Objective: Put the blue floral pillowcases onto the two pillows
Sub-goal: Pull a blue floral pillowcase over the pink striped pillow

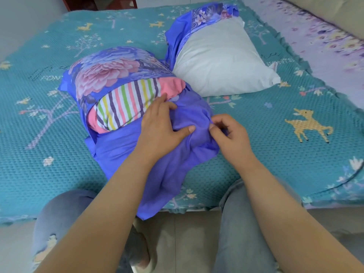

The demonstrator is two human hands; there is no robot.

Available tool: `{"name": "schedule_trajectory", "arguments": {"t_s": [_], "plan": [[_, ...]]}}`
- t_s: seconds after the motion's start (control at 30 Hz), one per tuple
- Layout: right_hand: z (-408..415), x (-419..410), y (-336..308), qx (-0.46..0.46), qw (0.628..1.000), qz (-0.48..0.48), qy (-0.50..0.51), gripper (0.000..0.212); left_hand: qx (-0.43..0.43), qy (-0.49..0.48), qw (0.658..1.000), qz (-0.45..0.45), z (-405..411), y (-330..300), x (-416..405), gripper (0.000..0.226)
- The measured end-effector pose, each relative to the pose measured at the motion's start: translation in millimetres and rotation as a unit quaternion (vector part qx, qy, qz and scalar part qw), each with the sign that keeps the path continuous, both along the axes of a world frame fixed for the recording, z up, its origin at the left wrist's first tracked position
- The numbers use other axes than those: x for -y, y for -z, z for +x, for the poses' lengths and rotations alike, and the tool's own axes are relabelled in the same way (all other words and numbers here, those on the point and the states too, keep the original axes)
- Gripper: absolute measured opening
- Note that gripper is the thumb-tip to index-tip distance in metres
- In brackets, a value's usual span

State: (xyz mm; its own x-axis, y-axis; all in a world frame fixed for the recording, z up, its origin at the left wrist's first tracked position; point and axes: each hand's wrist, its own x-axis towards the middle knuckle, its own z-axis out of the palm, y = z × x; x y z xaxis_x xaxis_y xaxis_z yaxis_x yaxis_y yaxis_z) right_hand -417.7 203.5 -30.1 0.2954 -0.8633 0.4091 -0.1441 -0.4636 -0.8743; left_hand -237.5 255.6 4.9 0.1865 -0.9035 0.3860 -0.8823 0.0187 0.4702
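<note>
both hands on the near pillowcase

knees in grey jeans [248, 223] frame the bottom of the view, against the edge of the bed [49, 154] with its teal cover. just past them the blue floral pillowcase [157, 170] drapes over the bed edge, its far part pulled partway over a striped pillow [126, 107] that still shows at the opening. left hand [163, 127] lies on the plain blue cloth with fingers nearly straight, fingertips at the pillow's end. right hand [228, 133], just beside it, pinches a fold of the same cloth between thumb and fingers. farther back a white pillow [222, 62] lies with the second pillowcase [183, 30] bunched at its far end.
</note>
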Motion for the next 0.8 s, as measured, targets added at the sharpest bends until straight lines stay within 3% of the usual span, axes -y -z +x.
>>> {"name": "schedule_trajectory", "arguments": {"t_s": [0.07,0.1,0.23,0.33,0.43,0.5,0.57,0.67,0.8], "plan": [[0.1,-1.3,-2.0,0.066,0.996,0.060,-0.016,0.006,0.035,-0.031,0.994,0.097,4.1,-12.8,4.8,0.102],[0.3,-1.1,-2.0,0.090,0.993,0.074,-0.020,0.007,0.077,-0.046,0.986,0.137,4.0,-20.1,8.1,0.104],[1.1,1.6,-1.9,0.132,0.989,0.071,0.006,0.008,0.242,-0.015,0.950,0.195,-18.3,-38.9,22.7,0.079],[-0.9,4.5,-2.1,0.115,0.991,0.057,0.047,0.012,0.242,-0.023,0.946,0.215,-35.1,-31.1,24.3,0.065],[-6.4,10.3,4.2,0.057,0.990,0.074,0.108,0.021,0.100,0.000,0.983,0.152,-34.5,-18.8,21.7,0.028],[-10.7,12.5,7.4,-0.013,0.986,0.092,0.139,0.018,0.036,0.041,0.996,0.073,-37.4,-13.8,17.4,0.040],[-14.9,9.5,5.7,-0.048,0.983,0.056,0.166,0.012,0.065,0.025,0.997,-0.025,-41.5,-9.7,8.0,0.037],[-17.3,0.5,0.6,-0.108,0.971,-0.112,0.180,0.022,0.196,-0.035,0.972,-0.123,-41.5,-1.4,-5.4,0.016],[-15.9,-9.4,0.3,-0.126,0.968,-0.132,0.173,0.014,0.180,-0.008,0.977,-0.111,-46.2,9.8,-12.4,0.024]]}}
